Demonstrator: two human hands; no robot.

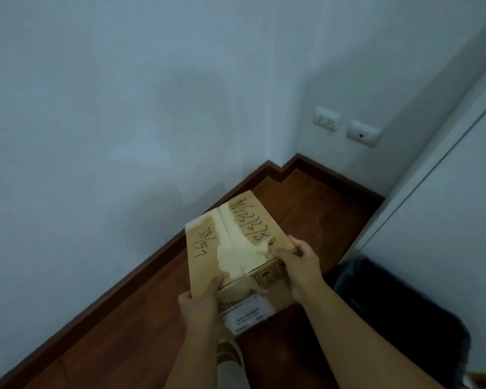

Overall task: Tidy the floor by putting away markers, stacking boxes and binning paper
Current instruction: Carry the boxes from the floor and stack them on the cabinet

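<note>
Cardboard box [236,245] is in both my hands, held up over the wood floor [129,318], centre frame. Top face toward me, flaps closed, centre seam running roughly 11 to 5 o'clock. Handwritten digits on both flaps, torn pale patches where tape came off. White shipping label [246,314] on the near side face; print too blurred to read.

Left hand [201,303] grips the near-left corner at the box's 7 o'clock, thumb on top, fingers under and out of sight. Right hand [298,262] grips the right edge at 4 o'clock, thumb on the top flap, fingers wrapped down the side. Hands are apart, both clamped on the box.

Edges: the far-left edge of the box sits close to the baseboard [152,256] and the white wall [124,108] at 10 o'clock. Wall steps out in a corner at 1 o'clock. Two wall plates up there: socket [326,118], blank-looking plate [363,133].

Open room: bare floor beyond the box toward 1 o'clock and along the baseboard toward 8 o'clock.

Black bin bag [390,304] at 4 o'clock, under my right forearm, against a white panel [446,206]. Contents not visible, rim blurred.

Something striped beige at 6 o'clock below the box, partly covered by my left wrist; can't tell what.
</note>
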